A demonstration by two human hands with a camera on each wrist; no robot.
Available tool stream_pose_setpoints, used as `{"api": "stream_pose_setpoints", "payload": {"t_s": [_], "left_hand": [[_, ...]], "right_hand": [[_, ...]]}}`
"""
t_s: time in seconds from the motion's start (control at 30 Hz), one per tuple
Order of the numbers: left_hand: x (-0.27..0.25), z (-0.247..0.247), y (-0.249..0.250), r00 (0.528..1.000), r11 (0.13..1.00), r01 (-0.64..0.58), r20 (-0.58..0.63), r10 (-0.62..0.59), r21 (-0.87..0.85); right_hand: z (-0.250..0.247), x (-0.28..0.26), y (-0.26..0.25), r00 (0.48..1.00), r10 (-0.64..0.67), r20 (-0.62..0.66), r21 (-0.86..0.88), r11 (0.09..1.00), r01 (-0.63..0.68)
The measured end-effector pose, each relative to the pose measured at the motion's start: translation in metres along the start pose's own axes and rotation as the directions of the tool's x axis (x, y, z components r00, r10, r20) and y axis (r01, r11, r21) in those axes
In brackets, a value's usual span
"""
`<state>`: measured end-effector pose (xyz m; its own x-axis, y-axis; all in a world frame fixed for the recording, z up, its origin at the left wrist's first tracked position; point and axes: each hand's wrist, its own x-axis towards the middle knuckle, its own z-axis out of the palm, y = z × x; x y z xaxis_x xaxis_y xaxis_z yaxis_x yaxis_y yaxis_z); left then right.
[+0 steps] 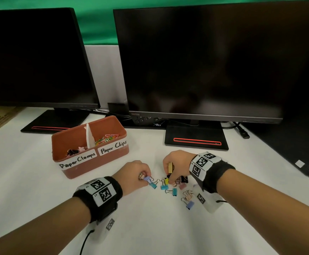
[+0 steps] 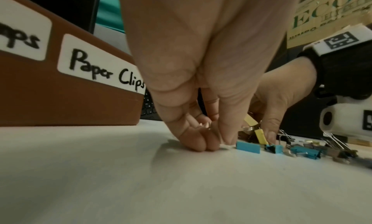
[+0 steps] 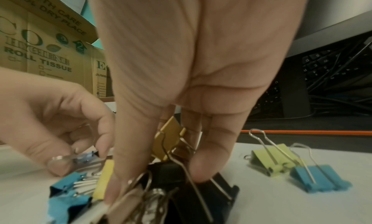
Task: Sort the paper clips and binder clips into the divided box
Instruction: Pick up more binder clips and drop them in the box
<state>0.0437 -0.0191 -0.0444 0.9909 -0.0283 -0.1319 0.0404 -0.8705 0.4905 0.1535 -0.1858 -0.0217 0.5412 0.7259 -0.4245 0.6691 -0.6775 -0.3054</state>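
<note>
A terracotta divided box (image 1: 70,169) stands at the left; its "Paper Clamps" side holds a few binder clips, its "Paper Clips" side holds coloured paper clips (image 1: 106,138). Several loose binder clips (image 1: 174,191) lie on the white table between my hands. My left hand (image 1: 144,178) pinches a pale blue binder clip (image 1: 147,179) just off the table, fingers curled (image 2: 201,141). My right hand (image 1: 170,178) keeps a gold binder clip (image 3: 169,138) tucked in the palm. Its thumb and finger pinch a black binder clip (image 3: 201,187) in the pile.
Two dark monitors (image 1: 205,61) on stands fill the back of the table, with cables behind. A black computer case (image 1: 297,144) stands at the right. Cardboard cartons (image 3: 40,52) stand off to the left. A green clip (image 3: 275,159) and a teal clip (image 3: 320,178) lie right of my right hand.
</note>
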Motion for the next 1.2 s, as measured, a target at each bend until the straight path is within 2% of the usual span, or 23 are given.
{"api": "stream_pose_setpoints", "payload": {"t_s": [0.17, 0.33, 0.43, 0.53, 0.6, 0.7, 0.8, 0.87, 0.93, 1.03, 1.1, 1.2], "left_hand": [[-0.013, -0.019, -0.007, 0.998, 0.992, 0.009, -0.060, -0.016, -0.124], [-0.042, -0.080, -0.024, 0.991, 0.983, 0.034, -0.121, -0.057, -0.179], [-0.055, -0.124, -0.047, 0.959, 0.976, 0.149, -0.217, -0.182, -0.161], [-0.061, -0.153, -0.077, 0.906, 0.938, 0.276, -0.268, -0.326, -0.208], [-0.061, -0.161, -0.094, 0.876, 0.908, 0.308, -0.288, -0.387, -0.284], [-0.057, -0.163, -0.109, 0.850, 0.853, 0.322, -0.271, -0.452, -0.411], [-0.056, -0.165, -0.116, 0.862, 0.823, 0.355, -0.186, -0.472, -0.444], [-0.058, -0.169, -0.117, 0.856, 0.841, 0.391, -0.189, -0.481, -0.373], [-0.059, -0.170, -0.110, 0.853, 0.883, 0.391, -0.258, -0.454, -0.260], [-0.060, -0.158, -0.079, 0.866, 0.929, 0.293, -0.350, -0.358, -0.226], [-0.056, -0.139, -0.054, 0.913, 0.958, 0.175, -0.326, -0.244, -0.227], [-0.042, -0.100, -0.024, 0.981, 0.978, 0.065, -0.169, -0.100, -0.198]], "right_hand": [[0.000, -0.001, 0.000, 0.999, -0.041, -0.028, 0.054, 0.998, 0.043], [-0.023, -0.003, -0.023, 0.991, -0.118, -0.057, 0.023, 0.993, 0.120], [-0.050, 0.006, -0.060, 0.968, -0.204, -0.143, 0.064, 0.975, 0.215], [-0.071, 0.026, -0.113, 0.911, -0.300, -0.283, 0.094, 0.937, 0.337], [-0.079, 0.045, -0.149, 0.874, -0.328, -0.358, 0.109, 0.915, 0.387], [-0.083, 0.073, -0.192, 0.888, -0.288, -0.358, 0.143, 0.923, 0.356], [-0.076, 0.095, -0.210, 0.913, -0.223, -0.342, 0.229, 0.922, 0.311], [-0.072, 0.099, -0.206, 0.910, -0.204, -0.362, 0.278, 0.908, 0.314], [-0.071, 0.090, -0.190, 0.896, -0.200, -0.395, 0.282, 0.902, 0.326], [-0.072, 0.064, -0.147, 0.908, -0.165, -0.385, 0.305, 0.906, 0.294], [-0.066, 0.046, -0.108, 0.924, -0.098, -0.371, 0.275, 0.938, 0.210], [-0.053, 0.020, -0.048, 0.946, 0.070, -0.316, 0.217, 0.976, 0.000]]}}
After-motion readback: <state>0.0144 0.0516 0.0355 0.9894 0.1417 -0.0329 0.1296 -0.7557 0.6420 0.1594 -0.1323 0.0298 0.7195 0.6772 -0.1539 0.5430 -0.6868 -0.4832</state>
